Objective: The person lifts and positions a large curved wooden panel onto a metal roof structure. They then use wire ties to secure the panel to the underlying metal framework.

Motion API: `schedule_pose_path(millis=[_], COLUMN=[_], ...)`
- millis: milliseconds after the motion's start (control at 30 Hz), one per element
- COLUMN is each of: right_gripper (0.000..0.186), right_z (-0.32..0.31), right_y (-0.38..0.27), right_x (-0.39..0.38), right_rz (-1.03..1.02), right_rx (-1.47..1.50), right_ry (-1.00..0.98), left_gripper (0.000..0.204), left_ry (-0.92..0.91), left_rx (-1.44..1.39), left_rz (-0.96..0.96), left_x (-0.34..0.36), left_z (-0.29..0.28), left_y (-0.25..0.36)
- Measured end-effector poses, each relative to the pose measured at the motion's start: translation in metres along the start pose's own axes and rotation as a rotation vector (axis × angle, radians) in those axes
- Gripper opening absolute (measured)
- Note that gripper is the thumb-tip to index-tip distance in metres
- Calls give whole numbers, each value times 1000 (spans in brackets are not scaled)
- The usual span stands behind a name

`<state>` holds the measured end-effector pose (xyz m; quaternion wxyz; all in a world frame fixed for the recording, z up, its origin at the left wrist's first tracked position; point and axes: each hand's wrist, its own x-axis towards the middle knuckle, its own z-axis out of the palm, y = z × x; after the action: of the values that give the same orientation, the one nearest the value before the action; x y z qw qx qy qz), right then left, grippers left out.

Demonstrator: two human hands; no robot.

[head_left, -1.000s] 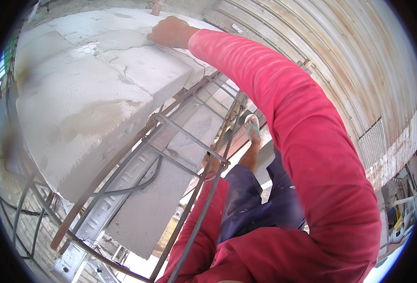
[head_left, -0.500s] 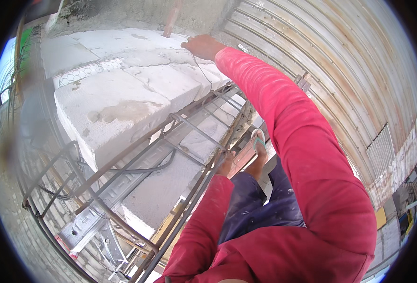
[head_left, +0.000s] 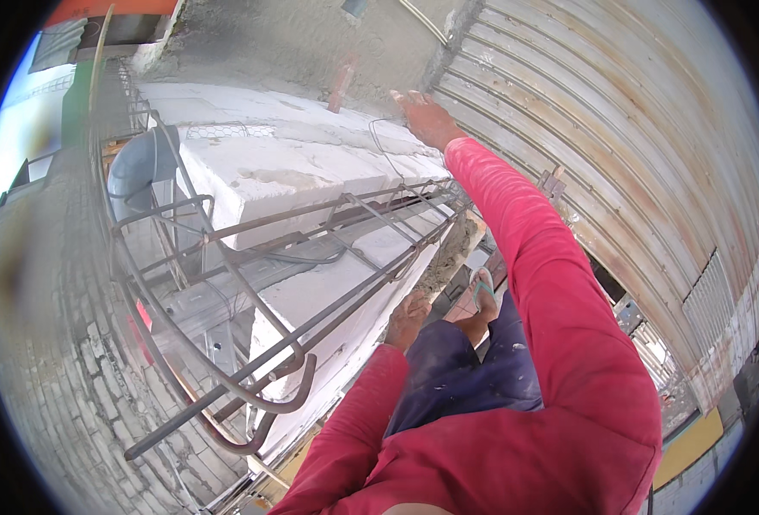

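A steel rebar cage [head_left: 306, 311] with hooked ends runs diagonally alongside a thick white block [head_left: 285, 176]. My right hand [head_left: 431, 120] reaches over the block's far end by the wall, fingers stretched out, nothing visible in them. Left of it, a thin wire [head_left: 375, 137] bends up from the cage's far end, apart from my fingers. Close to the cage's near bar, my left hand [head_left: 407, 321] lies against the edge of a lower white slab [head_left: 336, 296]. Its fingers look loosely extended, though their tips are hard to make out.
Rusty corrugated metal sheeting [head_left: 594, 137] rises on the right. Behind the block stands a grey plastered wall [head_left: 259, 43]. A rounded grey object [head_left: 143, 163] is beyond the cage at left, with grey brickwork [head_left: 87, 386] below. My sandalled foot [head_left: 482, 292] shows beneath.
My view has shifted, bringing the cage's hooked near ends into sight. My right hand has come away from the wire, its fingers straighter. My left hand now sits below the cage bar.
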<state>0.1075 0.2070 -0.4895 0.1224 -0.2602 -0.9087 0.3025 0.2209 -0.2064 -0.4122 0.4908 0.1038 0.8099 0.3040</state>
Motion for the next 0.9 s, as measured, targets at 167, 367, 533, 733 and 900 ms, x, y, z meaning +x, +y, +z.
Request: schedule_pose_path(millis=[167, 367, 533, 733, 900], right_gripper=[69, 54, 45, 46, 40], right_z=[-71, -204, -300, -360, -385], right_y=[-4, -74, -120, -190, -235], right_x=[-64, -138, -198, -240, -262], right_rz=[205, 216, 277, 267, 255], right_rx=[293, 566, 592, 636, 625], right_ry=[155, 424, 537, 572, 592], left_gripper=[40, 23, 14, 22, 27], left_ry=[-157, -36, 501, 1079, 809], left_rx=[260, 349, 291, 110, -319], left_rz=[173, 685, 955, 847, 877], left_x=[-101, -235, -289, -251, -240], left_z=[-33, -82, -162, -277, -349], left_y=[77, 154, 174, 222, 254])
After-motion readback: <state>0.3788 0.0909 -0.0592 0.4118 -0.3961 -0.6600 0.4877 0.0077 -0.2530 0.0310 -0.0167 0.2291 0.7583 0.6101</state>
